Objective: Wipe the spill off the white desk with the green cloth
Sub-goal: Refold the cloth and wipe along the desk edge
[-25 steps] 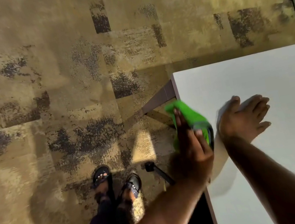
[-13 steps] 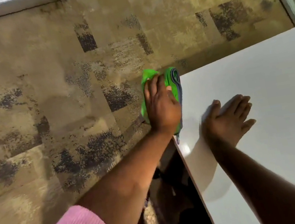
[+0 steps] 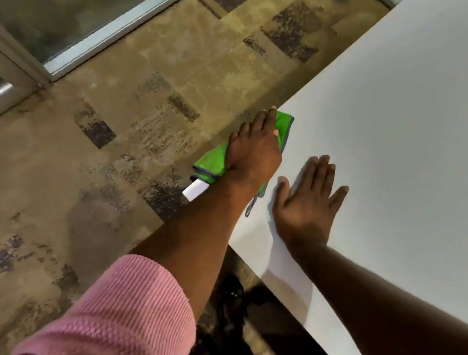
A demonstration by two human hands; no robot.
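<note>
The white desk [image 3: 407, 148] fills the right side of the view, its left corner near the middle. My left hand [image 3: 253, 152] lies flat on the green cloth [image 3: 211, 162], pressing it onto that corner. Part of the cloth hangs over the desk's left edge, with a white tag [image 3: 196, 190] showing below it. A grey-edged end of the cloth sticks out beyond my fingertips. Just to the right, my right hand [image 3: 308, 202] rests palm down on the desk with fingers spread, holding nothing. No spill is visible on the white surface.
Brown patterned carpet [image 3: 101, 168] covers the floor left of the desk. A glass wall with a metal frame [image 3: 119, 19] runs along the far side. A dark gap with my legs lies under the desk's near edge [image 3: 234, 316].
My left hand has slid the cloth along the desk's left edge toward the far corner and onto the top. The view has tilted up, revealing the glass wall. My right hand stays flat.
</note>
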